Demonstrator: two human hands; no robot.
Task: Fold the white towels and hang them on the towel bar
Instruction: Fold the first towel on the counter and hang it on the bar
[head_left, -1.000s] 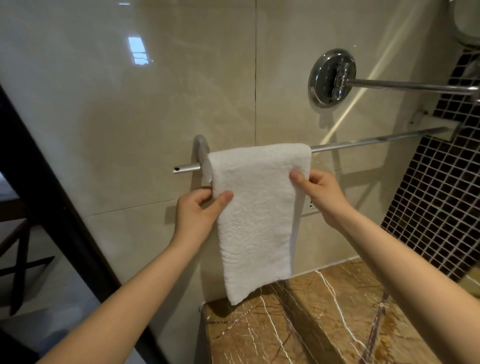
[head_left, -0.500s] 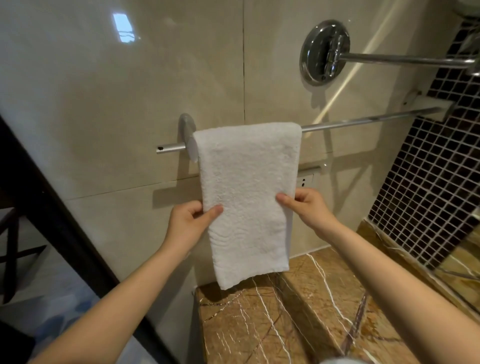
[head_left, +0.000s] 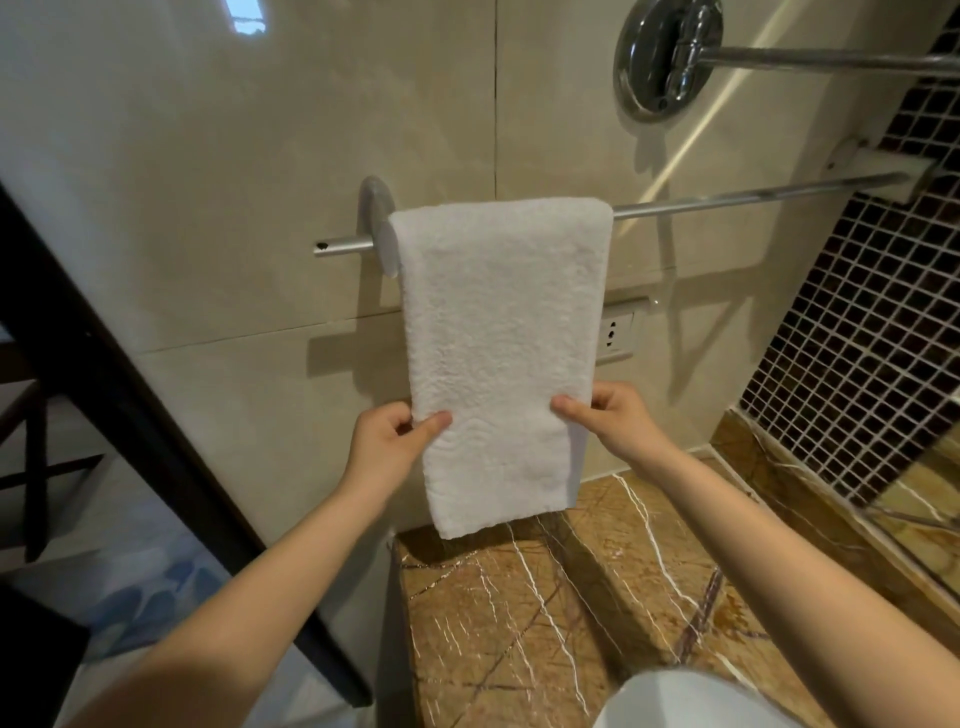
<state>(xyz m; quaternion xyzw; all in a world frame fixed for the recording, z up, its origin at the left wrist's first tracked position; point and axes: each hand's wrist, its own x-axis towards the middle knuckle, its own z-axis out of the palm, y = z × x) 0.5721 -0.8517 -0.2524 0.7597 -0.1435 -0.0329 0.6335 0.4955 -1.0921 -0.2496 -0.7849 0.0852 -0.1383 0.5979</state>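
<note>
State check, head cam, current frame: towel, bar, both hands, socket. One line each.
white towel: folded, draped over the bar, hanging flat.
towel bar: fixed to the wall, carries the towel next to its left bracket.
left hand: pinches the towel's left edge, thumb in front.
right hand: pinches the towel's right edge, thumb in front.
wall socket: nothing plugged in.

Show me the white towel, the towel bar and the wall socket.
white towel (head_left: 498, 322), head view, middle of the front layer.
towel bar (head_left: 753, 196), head view, bare rod right of the towel.
wall socket (head_left: 615, 332), head view, white faceplate.
</note>
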